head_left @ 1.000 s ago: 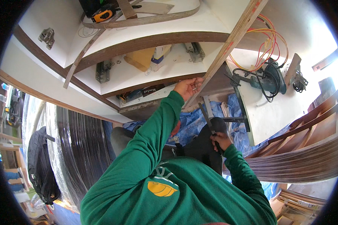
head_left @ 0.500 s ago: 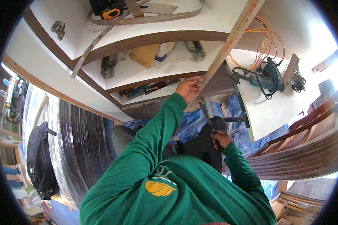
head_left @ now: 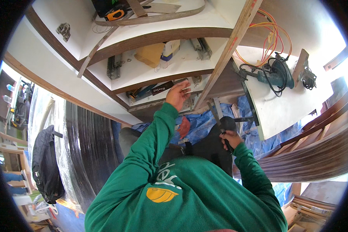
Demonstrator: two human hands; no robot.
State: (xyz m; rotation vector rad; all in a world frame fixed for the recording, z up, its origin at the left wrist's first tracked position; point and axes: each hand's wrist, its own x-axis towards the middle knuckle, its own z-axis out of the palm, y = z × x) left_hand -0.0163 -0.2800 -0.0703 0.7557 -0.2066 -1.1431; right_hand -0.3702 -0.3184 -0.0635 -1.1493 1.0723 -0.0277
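Note:
My left hand (head_left: 178,95) is raised in front of the cabinet's lowest compartment. Its fingers are apart, and no object shows in them. A little to its right slants the bare wood edge (head_left: 225,58) of the cabinet's side panel, which the hand does not touch. Lower on the right, over my knee, my right hand (head_left: 230,140) is closed round the black handle of a long, flat, dark file (head_left: 216,118). The file's blade points up and away, toward the foot of that panel edge.
Drawer slides (head_left: 114,66) and a tan packet (head_left: 150,54) lie in the middle compartment. An orange tape measure (head_left: 115,14) sits above. At right, a corded power tool (head_left: 278,73) rests on a white board (head_left: 286,110) beneath loose wires (head_left: 276,29). Blue sheeting (head_left: 205,120) covers the floor.
My left hand has come away from the wood edge, moving left and slightly down. My right hand keeps hold of the file, with little movement. A reddish patch on the sheeting is now uncovered.

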